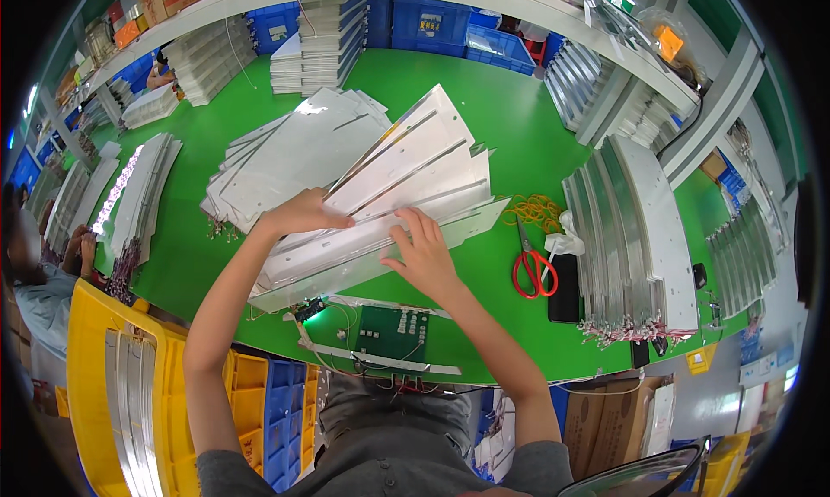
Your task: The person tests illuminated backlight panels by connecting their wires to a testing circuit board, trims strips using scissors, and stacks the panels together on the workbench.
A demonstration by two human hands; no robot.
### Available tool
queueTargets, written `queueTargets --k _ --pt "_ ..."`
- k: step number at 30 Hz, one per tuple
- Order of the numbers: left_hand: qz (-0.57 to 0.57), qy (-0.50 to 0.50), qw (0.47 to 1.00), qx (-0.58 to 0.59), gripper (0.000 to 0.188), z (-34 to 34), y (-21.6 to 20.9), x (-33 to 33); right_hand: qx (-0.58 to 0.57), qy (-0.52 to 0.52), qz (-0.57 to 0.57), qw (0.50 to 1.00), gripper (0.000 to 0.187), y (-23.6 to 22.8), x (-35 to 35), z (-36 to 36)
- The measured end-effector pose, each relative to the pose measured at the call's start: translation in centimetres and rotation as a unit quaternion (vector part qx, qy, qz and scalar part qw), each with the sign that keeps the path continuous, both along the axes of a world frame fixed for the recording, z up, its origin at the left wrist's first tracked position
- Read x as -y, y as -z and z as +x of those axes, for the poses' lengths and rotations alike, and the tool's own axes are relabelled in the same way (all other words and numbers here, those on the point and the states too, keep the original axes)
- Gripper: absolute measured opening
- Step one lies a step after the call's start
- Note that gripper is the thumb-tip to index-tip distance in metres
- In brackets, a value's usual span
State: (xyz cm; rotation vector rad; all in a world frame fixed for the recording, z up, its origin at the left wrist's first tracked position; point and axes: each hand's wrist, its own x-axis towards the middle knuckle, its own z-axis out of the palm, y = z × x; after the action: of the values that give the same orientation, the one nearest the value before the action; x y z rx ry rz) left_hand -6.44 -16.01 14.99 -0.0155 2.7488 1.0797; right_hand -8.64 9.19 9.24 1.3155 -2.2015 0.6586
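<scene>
A fanned pile of long white panels (415, 164) lies in front of me on the green table, with metal strips showing along their edges. My left hand (303, 213) is closed over the pile's left part, fingers together and pressed on a panel. My right hand (425, 255) rests on the nearer panels with its fingers spread apart, gripping nothing that I can see. Behind my left hand is another stack of flat white panels (294, 156). Near my body sits a green circuit board (391, 331) in a frame with wires and a lit green lamp (313, 312).
Red-handled scissors (534, 274), yellow bands (534, 210), crumpled tissue (566, 238) and a black phone-like object (564, 289) lie to the right. Beyond them stands a wired panel stack (635, 238). A yellow bin (86, 359) is at lower left. Another person's hand (86, 251) works at far left.
</scene>
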Motion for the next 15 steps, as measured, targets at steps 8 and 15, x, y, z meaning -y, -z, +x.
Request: queueTargets --k 8,15 --pt "-0.016 0.007 1.000 -0.008 0.061 0.1 0.2 -0.1 0.013 0.028 0.045 0.999 0.061 -1.7 0.3 0.4" --pt "0.011 -0.030 0.999 0.000 0.055 0.2 0.0 -0.7 0.100 -0.021 0.146 0.984 0.058 -0.6 -0.4 0.3"
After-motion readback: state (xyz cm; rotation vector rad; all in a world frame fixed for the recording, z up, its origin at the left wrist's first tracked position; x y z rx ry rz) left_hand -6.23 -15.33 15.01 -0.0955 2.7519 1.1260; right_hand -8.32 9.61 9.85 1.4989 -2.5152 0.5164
